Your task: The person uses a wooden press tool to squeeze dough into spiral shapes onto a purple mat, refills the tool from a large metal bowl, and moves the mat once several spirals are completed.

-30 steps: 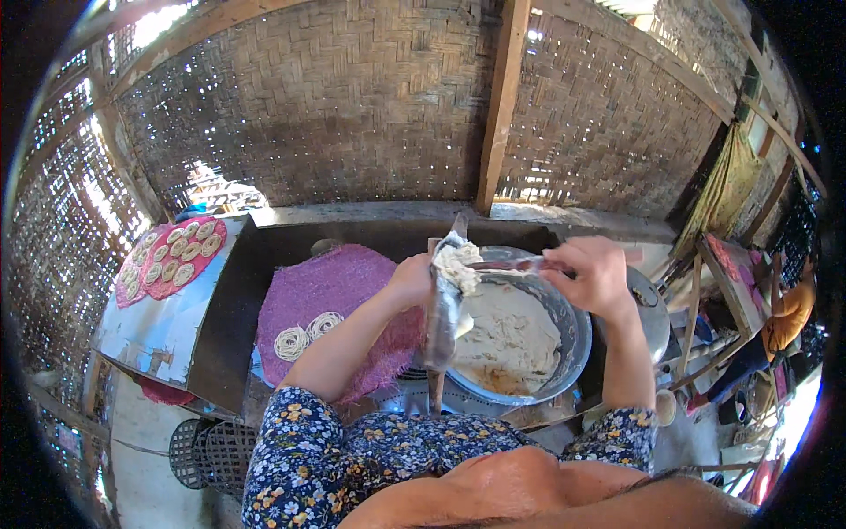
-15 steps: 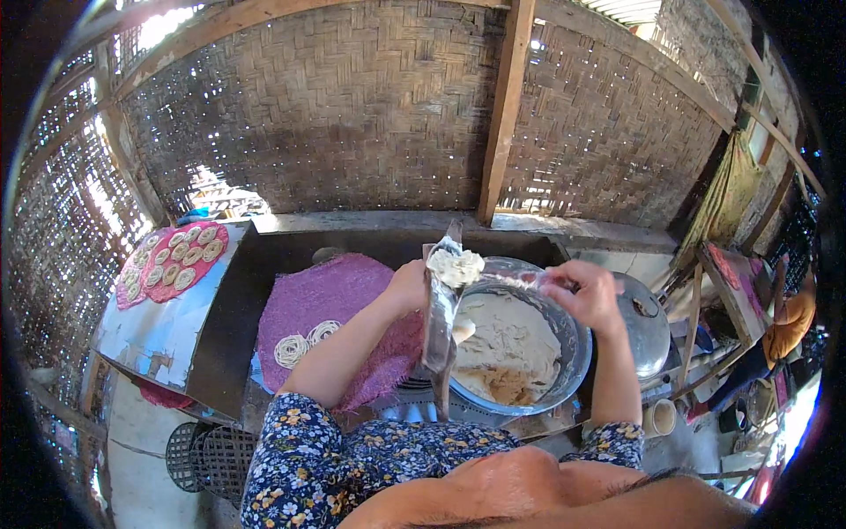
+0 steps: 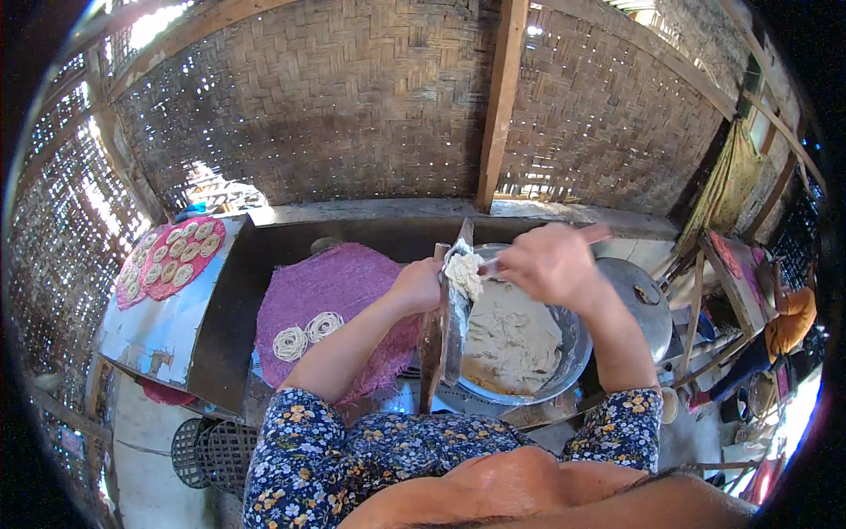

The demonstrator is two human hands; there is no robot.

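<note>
My left hand (image 3: 418,286) is closed around the far part of a worn two-piece wooden press (image 3: 456,324). A lump of pale, sticky dough (image 3: 463,275) sits at the press's top opening. My right hand (image 3: 548,263) grips a tool with a reddish-brown handle (image 3: 597,234); its working end meets the dough and is mostly hidden. Below and to the right, a grey metal basin (image 3: 577,360) holds a large mass of dough. Left of the press, two coils of dough strands (image 3: 290,345) lie on a purple woven cloth (image 3: 326,278).
At far left, several dough coils rest on pink sheets (image 3: 157,288) atop a pale box-like surface (image 3: 167,339). A round metal lid (image 3: 639,304) is right of the basin. Dark baskets (image 3: 216,454) stand on the floor. Another person in orange (image 3: 790,322) is at far right.
My right hand has moved left and up from the basin's right side, bringing the tool to the dough on the press. The press has tilted and shifted slightly right.
</note>
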